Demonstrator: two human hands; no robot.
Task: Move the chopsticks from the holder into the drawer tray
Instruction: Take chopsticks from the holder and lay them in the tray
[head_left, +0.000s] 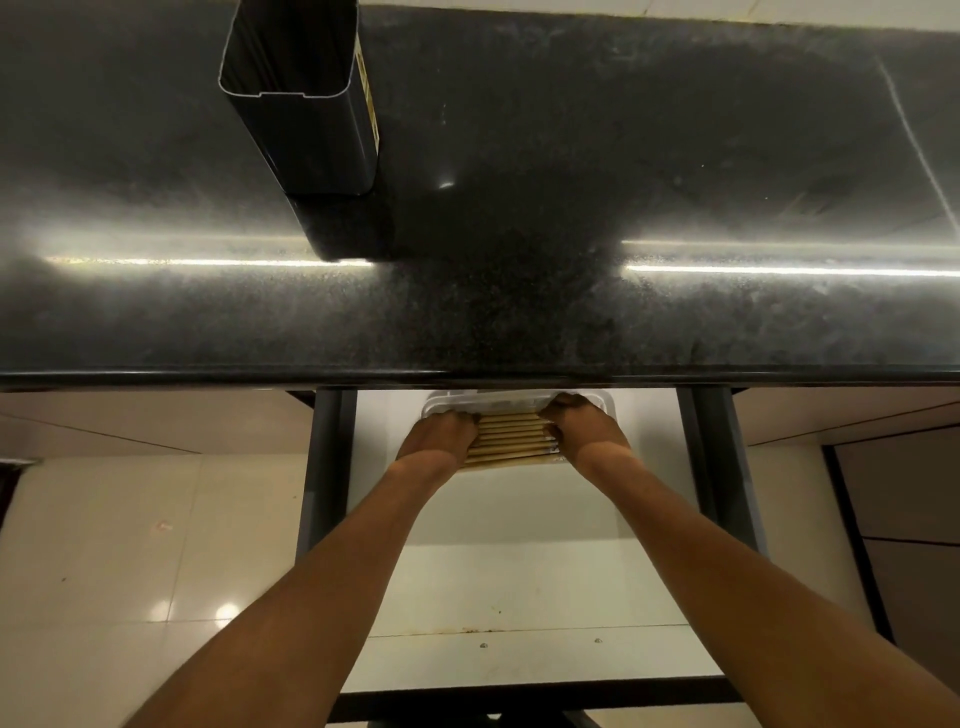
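Note:
A tall black rectangular holder (306, 104) stands on the dark counter at the upper left; what shows of its inside is dark, with no chopsticks visible. Below the counter edge a drawer is pulled out, and a white tray (519, 401) sits at its far end. Several pale wooden chopsticks (511, 441) lie side by side across the tray. My left hand (441, 434) is closed over their left ends and my right hand (584, 428) over their right ends. Both sets of fingers are curled down onto the bundle.
The black speckled counter (571, 234) overhangs the far part of the tray. The white drawer floor (519, 582) stretches toward me between dark side rails (324, 467). Glossy cream floor tiles (130, 545) lie to the left, and dark cabinet panels (904, 519) stand at the right.

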